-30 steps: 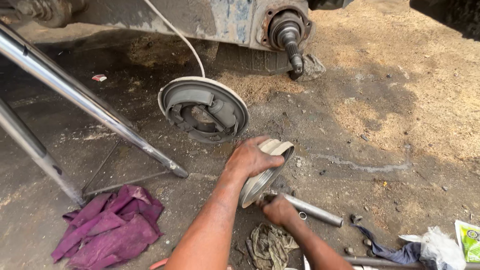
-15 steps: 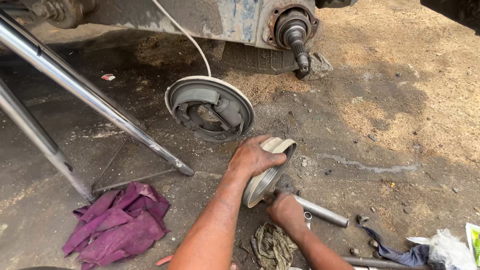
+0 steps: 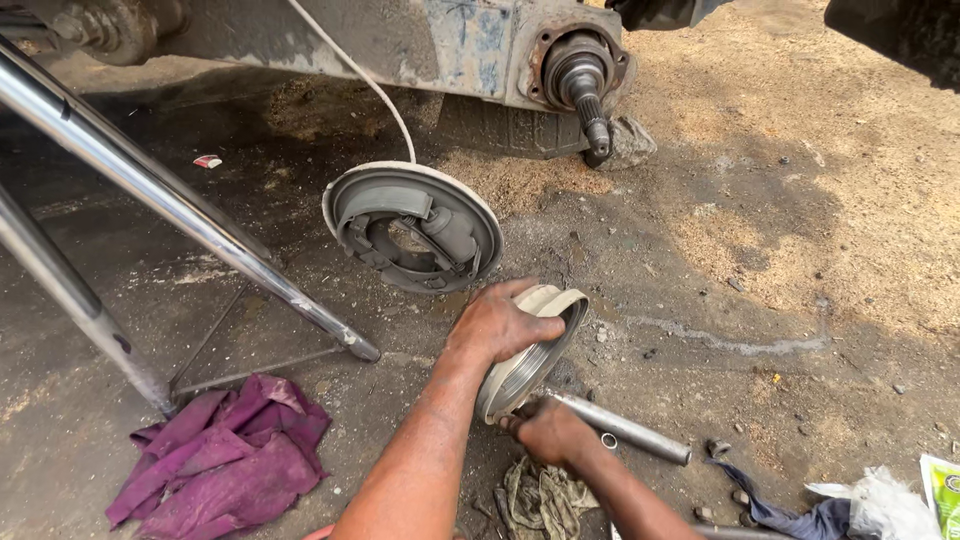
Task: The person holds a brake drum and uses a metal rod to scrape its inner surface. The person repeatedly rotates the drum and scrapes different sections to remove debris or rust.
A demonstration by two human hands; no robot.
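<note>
Beyond both hands, the brake plate (image 3: 413, 228) lies on the ground. The left hand (image 3: 497, 325) grips the drum (image 3: 530, 350) standing on edge; the right hand (image 3: 548, 430), just below, grips the metal rod (image 3: 620, 428). Best to steady the drum firmly.

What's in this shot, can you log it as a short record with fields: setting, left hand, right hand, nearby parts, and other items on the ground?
Setting: oily dirt ground beneath a raised vehicle
Left hand: grips the upper rim of a brake drum stood on edge
Right hand: low beside the drum, at the end of a metal pipe
Nearby parts: brake backing plate with shoes lying flat, cable attached; bare axle stub above
Other items: purple rag, dirty cloth, chrome stand legs
</note>
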